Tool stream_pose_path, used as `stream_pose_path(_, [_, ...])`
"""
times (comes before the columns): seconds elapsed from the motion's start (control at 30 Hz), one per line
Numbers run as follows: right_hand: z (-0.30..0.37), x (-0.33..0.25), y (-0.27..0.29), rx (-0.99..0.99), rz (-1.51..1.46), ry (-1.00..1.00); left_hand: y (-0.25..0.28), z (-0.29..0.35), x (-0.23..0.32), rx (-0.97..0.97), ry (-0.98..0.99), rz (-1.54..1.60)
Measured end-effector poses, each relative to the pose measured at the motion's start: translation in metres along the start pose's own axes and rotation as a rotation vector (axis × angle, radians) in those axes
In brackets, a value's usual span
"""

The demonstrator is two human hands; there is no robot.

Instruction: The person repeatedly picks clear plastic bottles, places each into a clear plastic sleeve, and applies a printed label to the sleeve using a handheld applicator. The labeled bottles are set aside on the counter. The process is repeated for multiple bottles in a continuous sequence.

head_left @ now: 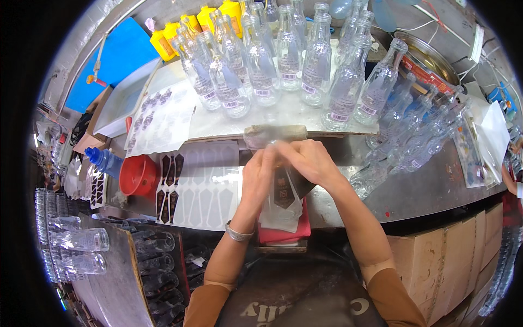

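A clear glass bottle (296, 205) lies in front of me with its base toward me. On its upward side is a dark label (284, 188) with a pointed lower end. My left hand (260, 173) is closed at the bottle's left side, near the neck end. From the right, my right hand (312, 160) reaches over the upper part, its fingers bent and pressed together there. Fingers hide the neck and the label's top. Beyond them sits a pale wrapped pad (275, 134). Beneath the bottle's near end are a red cloth (305, 224) and a pale sheet.
Several bottles with printed backs (261, 76) stand on the raised shelf (218, 124). More bottles (414, 133) crowd the right side. A sheet of dark labels (198, 188) lies left of my hands, beside a red cup (138, 175). Cardboard boxes (430, 256) stand below right; racked bottles (81, 240) lie below left.
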State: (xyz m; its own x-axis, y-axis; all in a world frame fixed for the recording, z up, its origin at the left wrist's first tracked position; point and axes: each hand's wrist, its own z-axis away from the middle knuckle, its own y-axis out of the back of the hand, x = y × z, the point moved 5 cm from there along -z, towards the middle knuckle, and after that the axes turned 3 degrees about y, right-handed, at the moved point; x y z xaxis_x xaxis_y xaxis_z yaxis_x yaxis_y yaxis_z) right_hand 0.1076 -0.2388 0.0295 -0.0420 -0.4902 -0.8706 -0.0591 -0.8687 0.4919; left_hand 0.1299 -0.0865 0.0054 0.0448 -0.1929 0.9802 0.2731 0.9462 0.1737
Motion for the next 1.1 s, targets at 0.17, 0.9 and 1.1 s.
stream_pose_path(0.17, [-0.002,0.006,-0.004,-0.005,-0.012,-0.008,-0.003,0.000,-0.003,0.009,-0.047,0.029])
stream_pose_path(0.9, [0.029,-0.047,0.032,0.148,-0.035,0.436,0.011,0.055,0.000,-0.161,-0.015,0.025])
stream_pose_path(1.1, [0.019,-0.073,0.033,-0.017,0.144,0.608,0.011,0.054,-0.008,-0.163,-0.014,0.019])
